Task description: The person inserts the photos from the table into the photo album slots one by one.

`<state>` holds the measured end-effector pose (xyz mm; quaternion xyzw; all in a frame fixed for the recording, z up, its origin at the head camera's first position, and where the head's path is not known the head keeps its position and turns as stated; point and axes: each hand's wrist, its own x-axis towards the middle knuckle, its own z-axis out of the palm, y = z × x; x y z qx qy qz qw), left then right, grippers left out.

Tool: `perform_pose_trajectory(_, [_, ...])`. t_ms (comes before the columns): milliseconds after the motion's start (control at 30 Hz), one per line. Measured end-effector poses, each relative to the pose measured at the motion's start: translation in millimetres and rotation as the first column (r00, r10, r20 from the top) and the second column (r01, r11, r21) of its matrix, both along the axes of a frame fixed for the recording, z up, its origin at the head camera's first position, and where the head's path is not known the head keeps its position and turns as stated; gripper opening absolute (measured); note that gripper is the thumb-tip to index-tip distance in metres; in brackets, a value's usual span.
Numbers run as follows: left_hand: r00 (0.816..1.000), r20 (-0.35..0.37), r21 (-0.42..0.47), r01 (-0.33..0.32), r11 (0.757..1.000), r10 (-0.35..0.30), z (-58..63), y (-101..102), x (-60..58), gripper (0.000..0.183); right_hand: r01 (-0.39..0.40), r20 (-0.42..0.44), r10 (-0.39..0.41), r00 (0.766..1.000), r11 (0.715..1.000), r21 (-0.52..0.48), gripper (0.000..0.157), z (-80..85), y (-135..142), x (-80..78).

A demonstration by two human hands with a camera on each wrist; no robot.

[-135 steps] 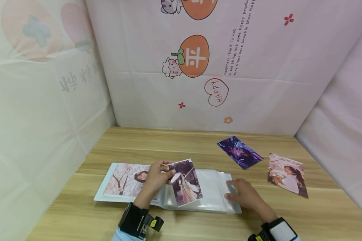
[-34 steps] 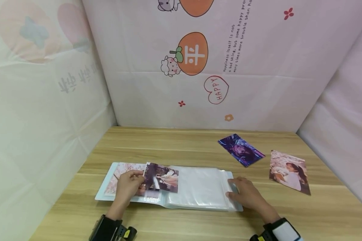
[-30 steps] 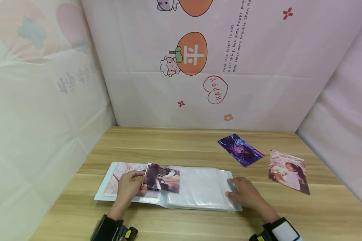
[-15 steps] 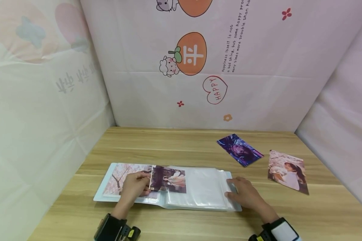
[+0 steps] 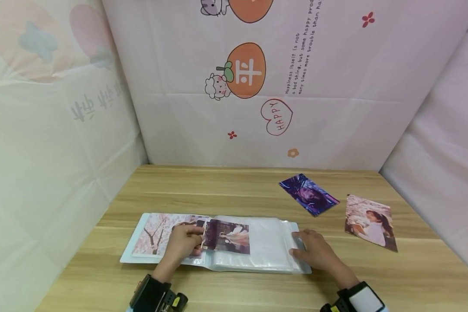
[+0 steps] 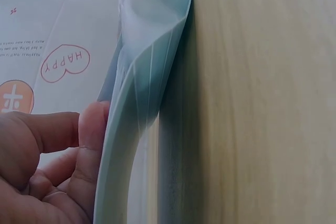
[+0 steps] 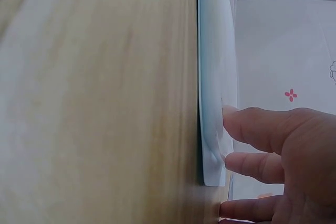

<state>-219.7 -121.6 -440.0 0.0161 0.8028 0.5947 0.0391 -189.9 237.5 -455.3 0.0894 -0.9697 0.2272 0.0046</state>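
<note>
An open photo album (image 5: 261, 262) with pale blue covers lies on the table. My left hand (image 5: 184, 243) pinches the left edge of a dark-toned photo (image 5: 234, 238) of a figure in light robes, lying sideways on the right page. The photo's right part looks to be under the page's clear film. A pink blossom photo (image 5: 152, 234) fills the left page, partly hidden by that hand. At the album's right edge, my right hand (image 5: 316, 251) rests thumb and fingers on the pages; in the right wrist view its fairly straight fingers (image 7: 257, 129) touch the edge.
Beyond the album lies a purple-blue photo (image 5: 310, 195). To its right is a photo of a person among blossoms (image 5: 370, 223). The wooden table (image 5: 203, 186) is bounded by printed white cloth (image 5: 179, 130) at the back and sides.
The photo was upright-tilted over the album at first, then turned sideways. Over the last second my left hand has slid it rightward along the page. The right hand has stayed put.
</note>
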Motion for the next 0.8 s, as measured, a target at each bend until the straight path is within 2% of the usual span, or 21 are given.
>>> perform_pose_trajectory(167, [0.999,-0.004,-0.005,0.033,0.999,-0.033,-2.7,4,0.0,0.024,0.016,0.015,-0.016,1.000,1.000,0.000,0.049,-2.1,0,0.1])
perform_pose_trajectory(467, [0.993,-0.050,0.008,0.104,0.995,-0.103,0.5,12,2.2,0.025,0.001,-0.006,-0.001,1.000,1.000,0.007,0.050,1.8,-1,1.9])
perform_pose_trajectory(800, [0.991,-0.053,-0.043,0.124,0.991,-0.127,-1.8,18,-1.9,0.026,0.013,0.009,-0.013,1.000,1.000,0.011,0.049,1.1,-2,0.2])
